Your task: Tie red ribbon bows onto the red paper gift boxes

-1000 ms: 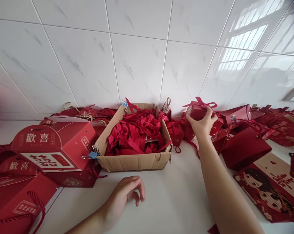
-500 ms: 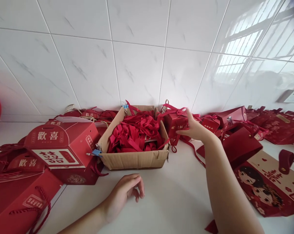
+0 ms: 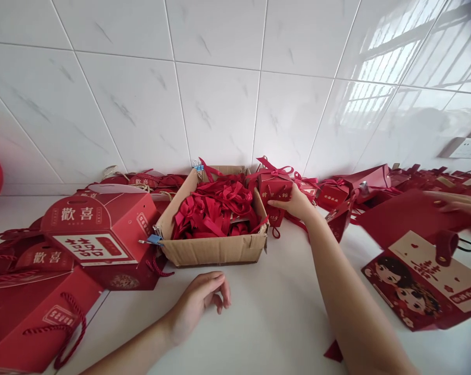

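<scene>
My right hand (image 3: 295,204) grips a small red gift box (image 3: 274,186) tied with a red ribbon bow, holding it just right of the cardboard box (image 3: 215,251), near the wall. The cardboard box is full of red ribbons (image 3: 219,205). My left hand (image 3: 198,302) rests on the white counter in front of the cardboard box, fingers loosely curled, holding nothing.
Large red gift boxes (image 3: 97,234) with rope handles are piled at the left. More small red boxes (image 3: 332,194) and red paper bags (image 3: 422,278) lie at the right, where another person's hand (image 3: 459,204) reaches in. A white tiled wall stands behind.
My right hand has carried the small ribboned box leftward from the pile at the right to beside the cardboard box. Another person's hand has appeared at the right edge. My left hand stays put.
</scene>
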The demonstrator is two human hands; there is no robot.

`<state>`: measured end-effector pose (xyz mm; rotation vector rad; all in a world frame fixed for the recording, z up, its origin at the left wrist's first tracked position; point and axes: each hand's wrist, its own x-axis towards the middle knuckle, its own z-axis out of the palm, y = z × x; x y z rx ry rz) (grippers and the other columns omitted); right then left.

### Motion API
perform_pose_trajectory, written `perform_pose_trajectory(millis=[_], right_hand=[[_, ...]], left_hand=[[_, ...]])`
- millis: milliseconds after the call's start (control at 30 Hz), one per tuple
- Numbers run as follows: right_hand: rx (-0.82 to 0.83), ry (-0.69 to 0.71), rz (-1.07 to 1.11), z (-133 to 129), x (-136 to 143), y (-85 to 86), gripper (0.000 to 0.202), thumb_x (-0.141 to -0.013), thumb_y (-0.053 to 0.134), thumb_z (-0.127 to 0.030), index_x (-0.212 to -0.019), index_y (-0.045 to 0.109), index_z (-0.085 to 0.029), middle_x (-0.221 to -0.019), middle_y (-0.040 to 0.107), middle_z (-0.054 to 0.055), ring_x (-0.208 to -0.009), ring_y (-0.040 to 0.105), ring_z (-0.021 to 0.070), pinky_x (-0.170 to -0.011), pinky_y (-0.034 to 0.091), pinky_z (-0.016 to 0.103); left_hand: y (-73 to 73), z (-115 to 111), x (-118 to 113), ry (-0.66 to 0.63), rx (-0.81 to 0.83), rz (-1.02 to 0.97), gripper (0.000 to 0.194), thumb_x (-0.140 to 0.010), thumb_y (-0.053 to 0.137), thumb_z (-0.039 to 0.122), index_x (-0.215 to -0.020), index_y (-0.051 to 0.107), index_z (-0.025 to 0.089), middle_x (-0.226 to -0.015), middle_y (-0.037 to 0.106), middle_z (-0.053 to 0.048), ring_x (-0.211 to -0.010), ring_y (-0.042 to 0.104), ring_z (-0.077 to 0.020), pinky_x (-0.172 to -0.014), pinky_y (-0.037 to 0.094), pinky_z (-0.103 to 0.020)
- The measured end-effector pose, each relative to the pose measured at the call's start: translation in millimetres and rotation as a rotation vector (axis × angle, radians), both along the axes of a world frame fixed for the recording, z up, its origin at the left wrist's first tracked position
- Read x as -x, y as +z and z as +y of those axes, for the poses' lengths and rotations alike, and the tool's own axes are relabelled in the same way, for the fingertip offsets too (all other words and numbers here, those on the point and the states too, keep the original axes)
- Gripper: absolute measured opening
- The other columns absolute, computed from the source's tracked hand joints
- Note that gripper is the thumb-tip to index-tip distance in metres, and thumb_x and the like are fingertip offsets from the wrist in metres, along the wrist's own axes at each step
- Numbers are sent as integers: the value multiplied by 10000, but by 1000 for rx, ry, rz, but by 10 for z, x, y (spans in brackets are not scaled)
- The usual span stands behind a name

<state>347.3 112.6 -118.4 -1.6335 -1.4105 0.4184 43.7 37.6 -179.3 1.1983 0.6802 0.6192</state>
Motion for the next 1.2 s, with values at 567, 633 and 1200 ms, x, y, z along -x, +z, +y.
perform_pose_trajectory(millis=[567,633,1200], right_hand=[[-35,312,263,219,-125,-624,723,-638,764,-381,-1255,421,-224,-1169,607,101,-1088,579,264,-893,525,433],[-17,325,255,206,-138,-621,716,-627,770,-377,-1243,439,-222,-1184,601,98,-1099,572,260,-904,521,422],[94,-325,-66,-49,-558,-43,533,-714,611,-349,-1207,559,-151,-1307,510,157,-1252,433,335,-1041,359,441]], left_hand=[[-14,10,12,-26,-25,8,362,-831,518,428,-622,568,137,-637,539,-25,-623,504,-144,-580,369,-257],[-21,10,10,-26,-31,6,362,-833,516,426,-625,570,135,-640,539,-26,-623,506,-144,-580,369,-257],[-8,21,7,-62,-44,56,368,-808,538,428,-563,501,156,-610,515,-24,-609,464,-146,-590,351,-262]])
